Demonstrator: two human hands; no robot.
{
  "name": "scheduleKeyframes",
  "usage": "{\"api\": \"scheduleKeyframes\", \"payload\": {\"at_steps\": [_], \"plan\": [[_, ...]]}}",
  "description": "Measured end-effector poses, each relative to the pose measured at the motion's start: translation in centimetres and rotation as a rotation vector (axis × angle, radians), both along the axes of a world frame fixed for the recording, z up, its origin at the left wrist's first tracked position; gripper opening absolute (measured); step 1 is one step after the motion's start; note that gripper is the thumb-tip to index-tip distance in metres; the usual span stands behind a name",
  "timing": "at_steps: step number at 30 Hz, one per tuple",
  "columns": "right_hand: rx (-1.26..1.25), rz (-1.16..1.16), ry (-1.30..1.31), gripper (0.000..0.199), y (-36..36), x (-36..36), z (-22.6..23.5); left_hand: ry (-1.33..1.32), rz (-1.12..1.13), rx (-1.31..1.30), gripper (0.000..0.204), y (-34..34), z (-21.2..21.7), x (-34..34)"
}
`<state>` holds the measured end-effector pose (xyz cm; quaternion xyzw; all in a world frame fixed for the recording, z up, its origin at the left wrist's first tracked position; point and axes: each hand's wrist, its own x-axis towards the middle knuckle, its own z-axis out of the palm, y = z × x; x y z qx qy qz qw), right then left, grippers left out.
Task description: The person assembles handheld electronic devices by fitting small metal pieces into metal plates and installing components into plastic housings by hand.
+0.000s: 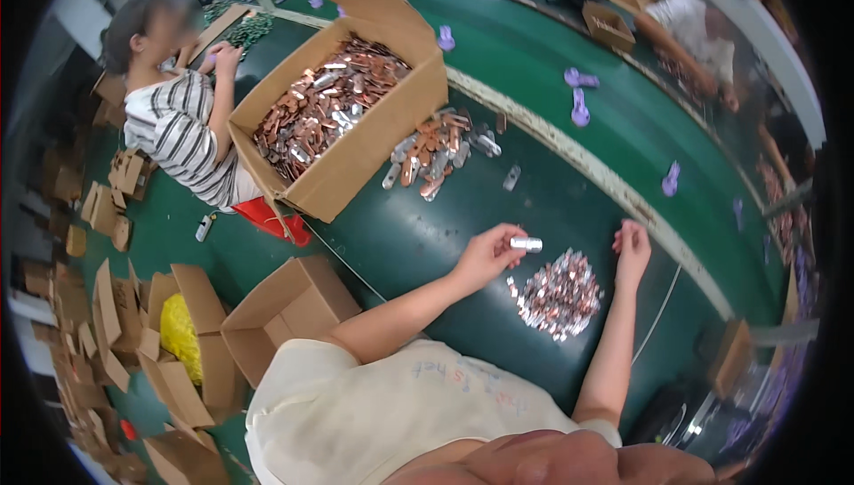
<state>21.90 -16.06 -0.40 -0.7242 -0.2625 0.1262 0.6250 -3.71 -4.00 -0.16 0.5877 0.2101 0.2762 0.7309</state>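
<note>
Between the fingers and thumb of my left hand [487, 256] is a short, shiny silver metal piece [527, 244], lying roughly level above the table. My right hand [632, 248] is over to the right with its fingers curled together; whatever they may hold is too small to make out. Between and below the two hands, a heap of small silver and copper-coloured metal bits [560, 296] covers a patch of the green table [418, 245]. Farther off lies a looser pile of flat copper and silver lugs [440, 149]. One single silver lug [511, 177] rests apart from it.
A large open cardboard box [374, 158] full of metal lugs stands at the far left of the table. Beyond a pale rail, a green conveyor [525, 67] carries purple pieces [580, 106]. An open carton [253, 343] sits at lower left. Co-workers [182, 129] sit nearby.
</note>
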Motion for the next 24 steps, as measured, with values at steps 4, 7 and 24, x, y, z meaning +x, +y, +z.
{"api": "scheduleKeyframes", "payload": {"at_steps": [4,7,24], "plan": [[-0.029,0.040,-0.027,0.016,0.1,-0.1,-0.1,0.115,-0.025,0.083,0.023,-0.1,0.3,0.2],[0.004,0.054,-0.005,0.015,0.4,-0.2,0.0,0.070,0.039,0.107,0.021,0.2,-0.1,0.1],[-0.385,0.864,-0.800,0.052,27.3,-6.7,4.2,-0.001,0.030,0.260,0.017,1.0,-0.2,-0.2]]}}
